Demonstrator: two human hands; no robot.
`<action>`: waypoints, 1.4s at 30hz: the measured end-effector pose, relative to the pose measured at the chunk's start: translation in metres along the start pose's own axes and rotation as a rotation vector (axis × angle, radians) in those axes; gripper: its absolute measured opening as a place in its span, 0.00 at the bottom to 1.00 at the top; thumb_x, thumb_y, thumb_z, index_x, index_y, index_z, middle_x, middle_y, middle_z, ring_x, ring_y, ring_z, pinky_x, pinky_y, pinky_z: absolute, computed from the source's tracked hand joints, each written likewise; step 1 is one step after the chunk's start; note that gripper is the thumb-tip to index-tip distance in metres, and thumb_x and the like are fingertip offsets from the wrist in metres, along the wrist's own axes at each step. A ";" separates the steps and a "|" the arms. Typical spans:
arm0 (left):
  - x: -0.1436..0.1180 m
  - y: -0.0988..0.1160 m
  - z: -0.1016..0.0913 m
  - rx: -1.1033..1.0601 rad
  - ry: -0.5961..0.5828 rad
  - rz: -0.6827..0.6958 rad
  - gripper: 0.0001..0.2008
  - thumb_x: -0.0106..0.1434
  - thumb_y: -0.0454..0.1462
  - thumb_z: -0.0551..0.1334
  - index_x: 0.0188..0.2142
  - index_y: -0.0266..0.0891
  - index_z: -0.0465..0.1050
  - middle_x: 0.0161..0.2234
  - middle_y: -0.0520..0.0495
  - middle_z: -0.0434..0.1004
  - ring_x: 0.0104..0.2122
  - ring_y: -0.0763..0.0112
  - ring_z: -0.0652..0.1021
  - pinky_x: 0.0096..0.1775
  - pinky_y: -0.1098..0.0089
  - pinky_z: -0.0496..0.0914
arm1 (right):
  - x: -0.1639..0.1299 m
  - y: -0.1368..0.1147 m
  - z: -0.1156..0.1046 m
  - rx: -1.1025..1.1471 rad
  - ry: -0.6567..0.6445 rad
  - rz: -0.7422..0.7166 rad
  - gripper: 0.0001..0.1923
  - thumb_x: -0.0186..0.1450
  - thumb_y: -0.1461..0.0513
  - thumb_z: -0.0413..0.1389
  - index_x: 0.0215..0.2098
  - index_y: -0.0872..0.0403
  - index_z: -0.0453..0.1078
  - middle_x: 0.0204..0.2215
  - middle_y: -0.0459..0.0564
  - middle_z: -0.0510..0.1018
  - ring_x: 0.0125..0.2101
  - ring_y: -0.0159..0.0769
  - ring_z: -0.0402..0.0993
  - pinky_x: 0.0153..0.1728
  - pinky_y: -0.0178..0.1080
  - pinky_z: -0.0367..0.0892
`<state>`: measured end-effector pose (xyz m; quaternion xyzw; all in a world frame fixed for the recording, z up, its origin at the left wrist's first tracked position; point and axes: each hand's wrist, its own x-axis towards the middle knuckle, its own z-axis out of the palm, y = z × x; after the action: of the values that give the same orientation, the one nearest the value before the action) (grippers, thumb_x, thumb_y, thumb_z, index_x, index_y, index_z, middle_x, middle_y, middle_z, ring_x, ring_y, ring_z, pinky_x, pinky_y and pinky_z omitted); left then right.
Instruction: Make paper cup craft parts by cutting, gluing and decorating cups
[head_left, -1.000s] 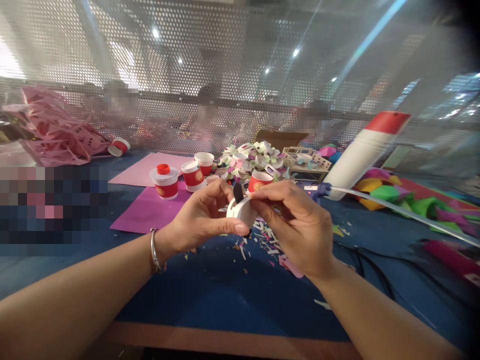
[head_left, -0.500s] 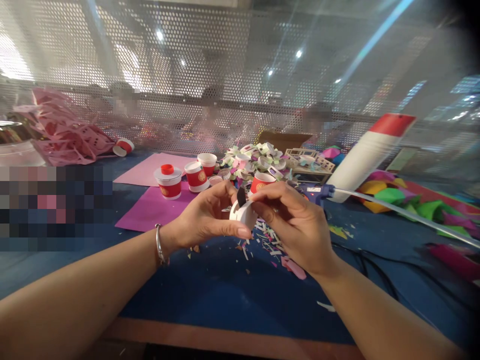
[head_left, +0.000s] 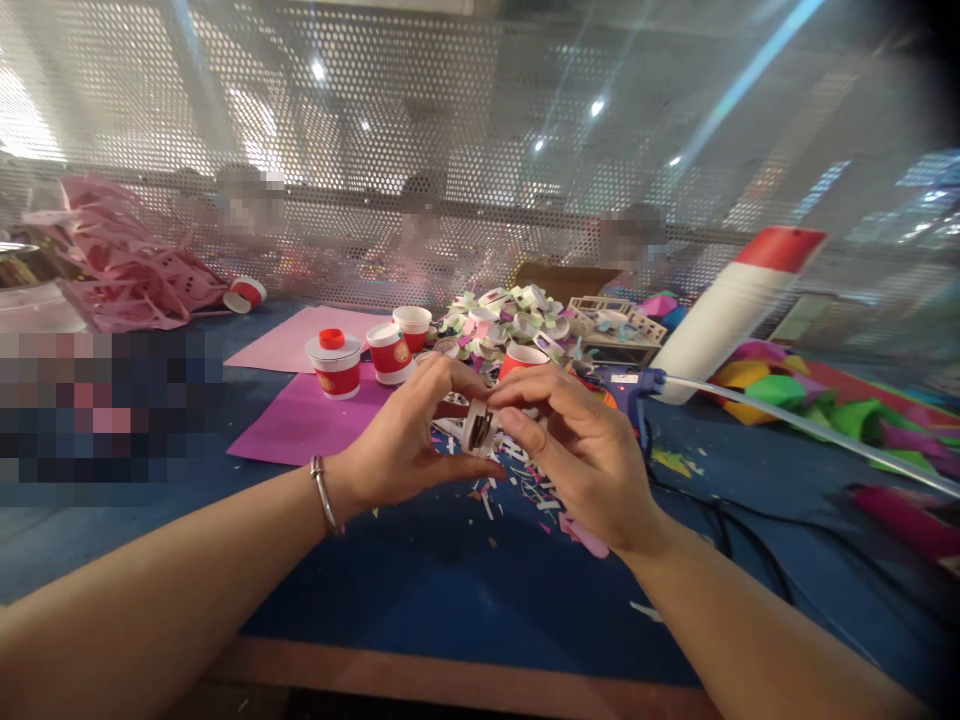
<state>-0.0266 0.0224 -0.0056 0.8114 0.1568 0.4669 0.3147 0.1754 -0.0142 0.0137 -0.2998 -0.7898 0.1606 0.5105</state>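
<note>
Above the middle of the table, my left hand (head_left: 409, 430) grips a small white round paper piece (head_left: 477, 428) between thumb and fingers. The piece stands on edge, its rimmed side partly toward me, and something dark shows inside it. My right hand (head_left: 581, 450) has its curled fingertips at the piece's right side; the thumb and forefinger touch or nearly touch it. Just behind the hands stands a red-and-white paper cup (head_left: 523, 358), its lower part hidden. A blue glue gun (head_left: 636, 385) lies beyond my right hand, partly covered by it.
Several red paper cups (head_left: 390, 355) stand on the left near purple paper (head_left: 300, 425) and pink paper (head_left: 289, 335). Behind is a heap of paper cuttings (head_left: 517, 315). A tall white tube (head_left: 720, 320) leans at right, above black cables (head_left: 727, 520). Scraps lie below my hands.
The white piece has been turned in my hands. Its black strip no longer sticks up, and the rimmed side with a dark inside now shows. My right fingers have shifted slightly left.
</note>
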 end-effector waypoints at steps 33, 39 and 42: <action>-0.003 0.003 0.004 0.589 0.081 0.236 0.27 0.56 0.33 0.74 0.49 0.40 0.62 0.43 0.44 0.70 0.45 0.61 0.74 0.46 0.60 0.75 | 0.000 0.002 0.013 0.597 0.043 0.432 0.07 0.65 0.60 0.66 0.38 0.52 0.74 0.28 0.42 0.75 0.29 0.26 0.71 0.30 0.30 0.69; -0.003 0.003 0.007 0.535 0.128 0.160 0.27 0.55 0.30 0.73 0.50 0.40 0.63 0.45 0.43 0.67 0.44 0.62 0.73 0.44 0.61 0.76 | -0.002 0.001 0.013 0.591 0.038 0.439 0.07 0.66 0.60 0.65 0.38 0.51 0.73 0.29 0.43 0.75 0.28 0.28 0.72 0.30 0.33 0.70; -0.002 0.004 0.007 0.590 0.133 0.189 0.24 0.58 0.30 0.70 0.51 0.39 0.63 0.45 0.43 0.68 0.44 0.62 0.74 0.45 0.61 0.75 | -0.002 0.001 0.013 0.571 0.043 0.436 0.07 0.66 0.61 0.65 0.38 0.51 0.73 0.30 0.43 0.75 0.30 0.27 0.72 0.32 0.32 0.71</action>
<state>-0.0218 0.0156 -0.0071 0.8463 0.2295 0.4806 0.0100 0.1644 -0.0143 0.0060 -0.3098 -0.6197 0.4733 0.5440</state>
